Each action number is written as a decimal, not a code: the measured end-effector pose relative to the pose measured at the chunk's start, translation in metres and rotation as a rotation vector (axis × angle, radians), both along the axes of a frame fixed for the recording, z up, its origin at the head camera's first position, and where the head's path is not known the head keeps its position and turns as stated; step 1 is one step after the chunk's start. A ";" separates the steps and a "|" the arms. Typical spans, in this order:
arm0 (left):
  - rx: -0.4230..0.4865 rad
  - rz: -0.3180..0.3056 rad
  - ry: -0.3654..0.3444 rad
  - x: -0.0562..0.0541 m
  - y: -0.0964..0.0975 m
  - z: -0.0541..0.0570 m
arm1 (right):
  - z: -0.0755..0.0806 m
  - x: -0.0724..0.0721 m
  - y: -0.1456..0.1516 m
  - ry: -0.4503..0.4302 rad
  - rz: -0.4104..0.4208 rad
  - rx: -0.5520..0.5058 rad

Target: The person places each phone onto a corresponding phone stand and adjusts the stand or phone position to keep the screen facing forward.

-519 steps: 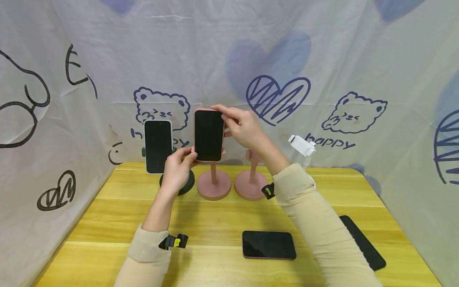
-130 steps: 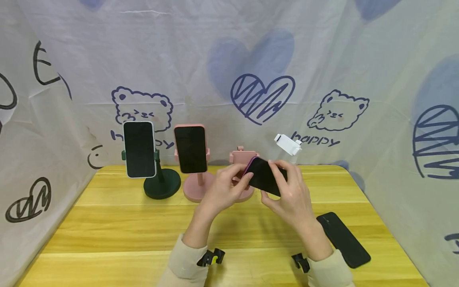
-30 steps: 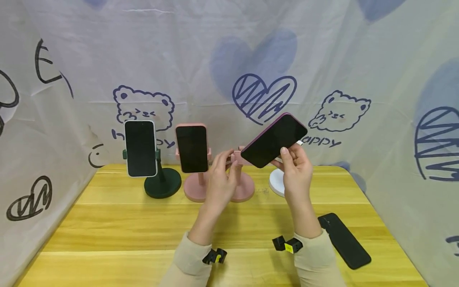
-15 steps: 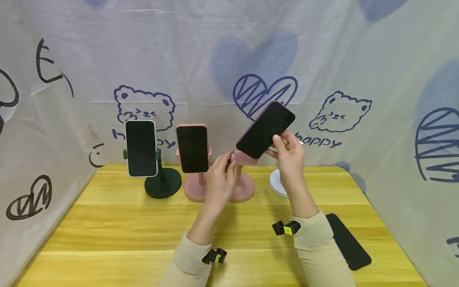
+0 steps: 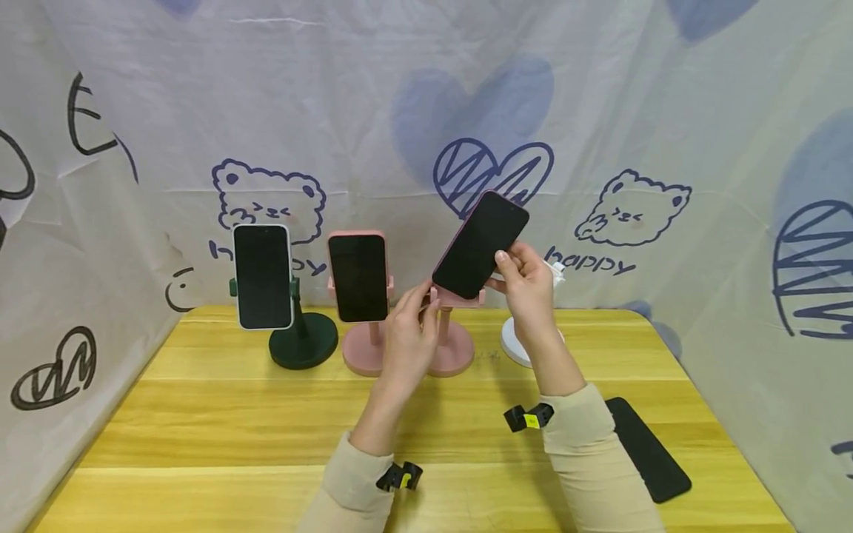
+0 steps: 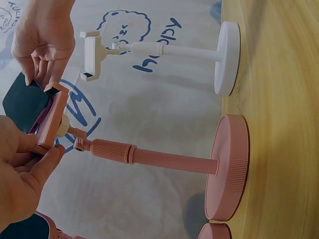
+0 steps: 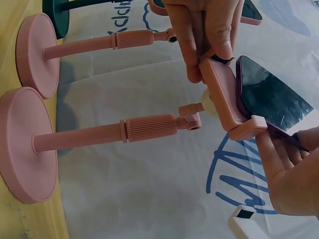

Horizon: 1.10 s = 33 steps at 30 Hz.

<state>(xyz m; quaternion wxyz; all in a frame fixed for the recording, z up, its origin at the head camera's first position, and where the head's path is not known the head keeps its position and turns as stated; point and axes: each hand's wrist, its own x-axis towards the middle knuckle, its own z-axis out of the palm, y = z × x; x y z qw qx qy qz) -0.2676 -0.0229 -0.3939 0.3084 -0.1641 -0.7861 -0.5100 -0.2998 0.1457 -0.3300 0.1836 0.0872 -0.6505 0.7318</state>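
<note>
Holding tilted phone [image 5: 476, 248] w/ R fingers [image 7: 269, 155].

At the far left, a dark green round-based stand [image 5: 303, 344] is holding a white-edged, black-screened phone [image 5: 263, 277] upright. Just right of it, a pink round-based stand [image 5: 362, 357] is gripping a pink-edged, black-screened phone [image 5: 360, 277]. Farther right, a white round-based stand [image 5: 514, 345] is standing. At the near right, a flat black slab [image 5: 649, 451] is lying on the yellow wooden table [image 5: 233, 422]. A pale, blue-patterned cloth [image 5: 346, 89] is hanging behind.
</note>
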 end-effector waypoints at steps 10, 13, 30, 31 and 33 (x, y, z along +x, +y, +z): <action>0.003 0.000 0.028 0.000 -0.001 -0.003 | -0.009 -0.006 -0.001 -0.017 0.116 -0.045; 0.002 0.003 0.038 0.000 -0.001 -0.003 | -0.009 -0.007 -0.001 -0.010 0.172 -0.059; -0.024 0.006 0.045 -0.002 -0.005 -0.002 | -0.008 -0.017 0.011 0.042 0.321 0.090; -0.023 0.006 0.045 -0.002 -0.005 -0.002 | -0.009 -0.018 0.012 0.054 0.319 0.106; -0.021 0.006 0.044 -0.003 -0.005 -0.002 | -0.010 -0.019 0.015 0.077 0.320 0.126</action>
